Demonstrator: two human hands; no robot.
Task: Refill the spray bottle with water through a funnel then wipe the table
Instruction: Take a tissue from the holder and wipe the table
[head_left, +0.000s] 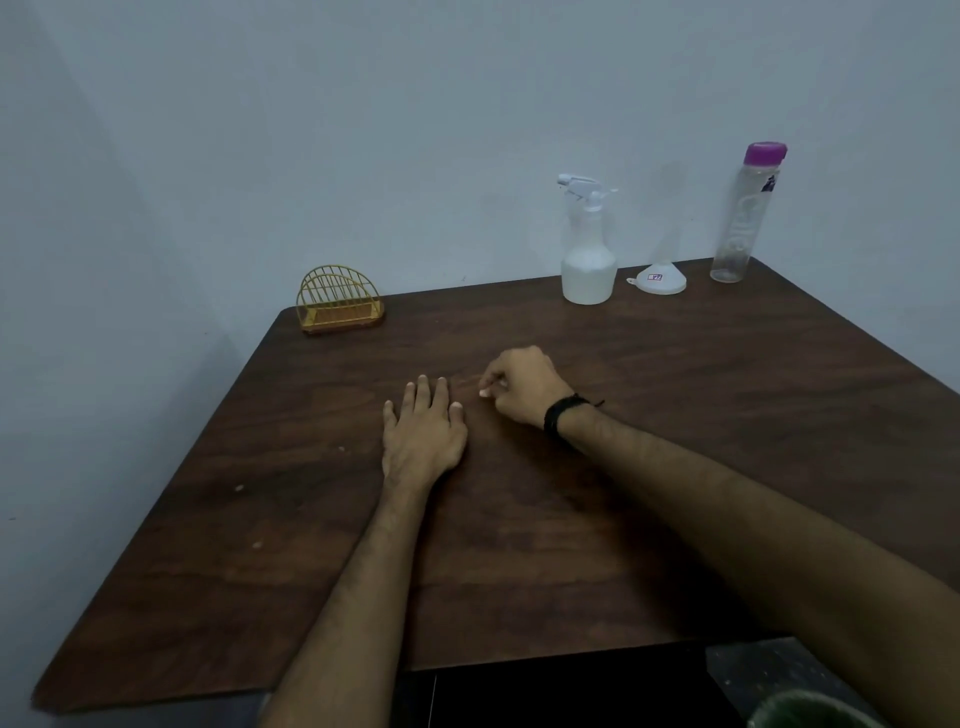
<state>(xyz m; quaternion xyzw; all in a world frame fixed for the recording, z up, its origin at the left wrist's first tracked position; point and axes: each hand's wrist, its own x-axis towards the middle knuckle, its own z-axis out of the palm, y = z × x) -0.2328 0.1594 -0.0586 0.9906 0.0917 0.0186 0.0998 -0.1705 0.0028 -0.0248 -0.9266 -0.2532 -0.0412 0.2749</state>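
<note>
A white spray bottle (587, 254) stands upright at the far edge of the dark wooden table (675, 395). Just right of it a white funnel (660, 278) lies mouth down. Further right stands a clear water bottle (743, 218) with a purple cap. My left hand (423, 428) lies flat on the table's middle, palm down, fingers slightly apart. My right hand (522, 387) rests beside it with fingers curled in and a black band on the wrist. Both hands are well short of the bottles. Whether the right fingers pinch something tiny is unclear.
A yellow wire napkin holder (337, 301) sits at the table's far left corner. A pale wall runs behind and to the left. A few small light specks (239, 487) dot the left side of the table. A green bin rim (810, 712) shows at bottom right.
</note>
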